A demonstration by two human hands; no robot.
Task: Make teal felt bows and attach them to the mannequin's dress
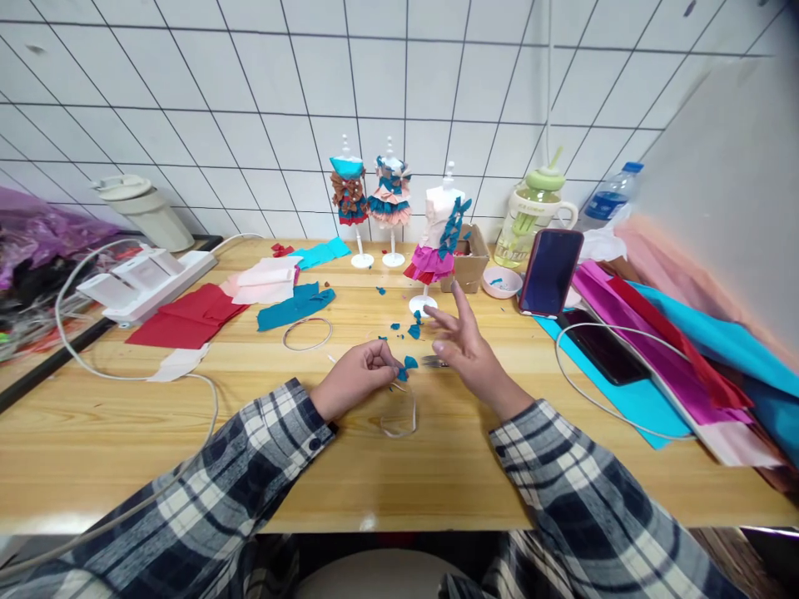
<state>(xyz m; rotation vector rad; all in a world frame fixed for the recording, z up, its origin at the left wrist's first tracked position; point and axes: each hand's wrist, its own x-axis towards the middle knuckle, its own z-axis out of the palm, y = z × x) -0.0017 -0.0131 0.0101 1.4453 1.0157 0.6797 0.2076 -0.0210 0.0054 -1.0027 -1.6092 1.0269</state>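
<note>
Between its fingertips my left hand (365, 374) pinches a small teal paper piece (407, 364), over the middle of the wooden table (349, 491). A thin pale band (413, 416) loops down below the pinch. My right hand (468, 349) is raised just to the right, its fingers apart and holding nothing. Small scissors (432, 361) lie partly hidden beside it. Teal scraps (414, 331) are scattered behind my hands. Farther back stands a small dress form (437, 241) with a pale bodice, teal trim at one side and a magenta and red ruffled skirt.
Two dressed forms (348, 200) (390, 200) stand at the back. Red paper (187, 318), teal paper (293, 308) and a power strip (150, 283) lie left. A propped phone (550, 273), pink bowl (501, 283), green-lidded jug (530, 216) and coloured sheets (655, 333) are right.
</note>
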